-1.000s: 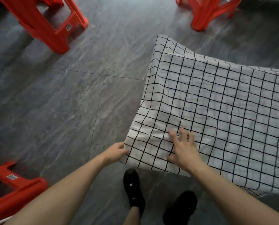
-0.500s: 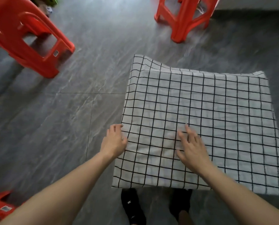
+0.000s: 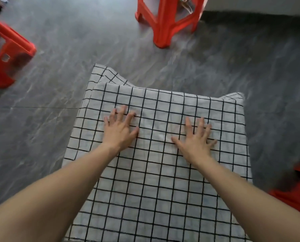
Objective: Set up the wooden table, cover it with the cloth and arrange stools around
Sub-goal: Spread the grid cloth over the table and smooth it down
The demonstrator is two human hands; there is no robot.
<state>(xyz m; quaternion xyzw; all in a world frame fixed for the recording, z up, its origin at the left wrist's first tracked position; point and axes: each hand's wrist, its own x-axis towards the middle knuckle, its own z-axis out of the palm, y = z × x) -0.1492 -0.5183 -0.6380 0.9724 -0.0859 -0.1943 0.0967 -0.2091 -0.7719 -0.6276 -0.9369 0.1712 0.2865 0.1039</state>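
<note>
Most of the frame is grey stone-patterned floor (image 3: pixel 58 119), and in the centre and lower middle sits the bench, fully hidden under the checked cloth (image 3: pixel 163 180). So the bench looks set up and the covering nearly done; I judge the step in hand to be smoothing. One cloth corner in the upper left of the cover is bunched and sticks out past the edge, so it wants straightening. Three red stools show: one at top centre (image 3: pixel 165 20), one at the left edge (image 3: pixel 7 58), one at the lower right edge (image 3: pixel 295 194). All stand apart from the bench, so arranging them remains. On the cloth, the left hand (image 3: pixel 119 131) and right hand (image 3: pixel 196 140) both lie flat, fingers spread, pressing down and gripping nothing.
</note>
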